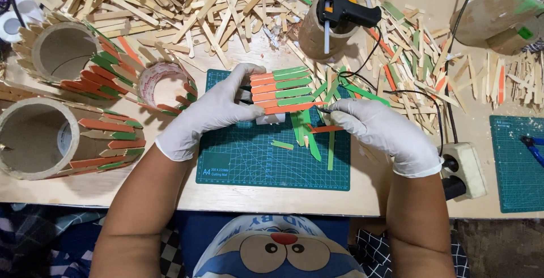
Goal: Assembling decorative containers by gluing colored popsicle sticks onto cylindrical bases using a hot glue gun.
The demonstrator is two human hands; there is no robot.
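Left hand [212, 111], gloved, is clamped around a tube [280, 92] covered in orange and green sticks, holding it sideways over the top edge of the green mat [249, 159] around the middle of the table [141, 196]. Right hand [377, 128], also gloved, is pinching a small dark tool [324, 110] whose tip sits right at the tube's lower orange stick. A black glue gun [340, 3] stands in a cardboard roll [314, 37] near the table's far edge, with bare sticks [170, 0] piled toward the far left corner.
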